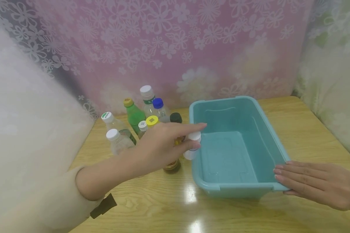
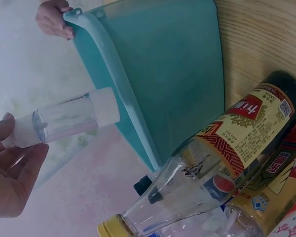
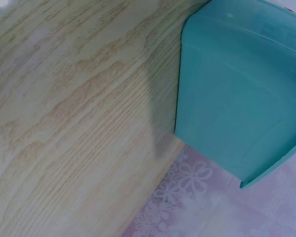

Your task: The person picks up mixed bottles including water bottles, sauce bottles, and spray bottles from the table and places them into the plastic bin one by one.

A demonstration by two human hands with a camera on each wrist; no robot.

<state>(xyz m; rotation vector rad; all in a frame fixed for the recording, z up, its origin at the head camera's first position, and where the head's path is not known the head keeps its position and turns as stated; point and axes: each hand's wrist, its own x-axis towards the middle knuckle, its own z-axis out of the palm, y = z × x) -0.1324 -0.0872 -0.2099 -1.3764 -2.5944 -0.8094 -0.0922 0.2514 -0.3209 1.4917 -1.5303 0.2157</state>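
My left hand (image 1: 163,142) pinches a small clear plastic bottle (image 1: 190,152) by its white cap. Close to the left rim of a light blue plastic tub (image 1: 227,187), the bottle hangs upright. In the left wrist view the bottle (image 2: 71,116) looks see-through and has a white base; the fingers and thumb meet around its cap. My right hand (image 1: 323,183) grips the tub's near right corner, fingers laid over the rim and thumb below it. The right wrist view shows the tub's outer wall (image 3: 232,98) but not the hand.
Several bottles stand left of the tub: a green one (image 1: 135,118), a clear one with a blue cap (image 1: 158,103), two white-capped ones at the left, and a labelled glass bottle (image 2: 246,118) with a yellow cap. The wooden table (image 1: 309,129) meets a floral curtain (image 1: 163,42) behind.
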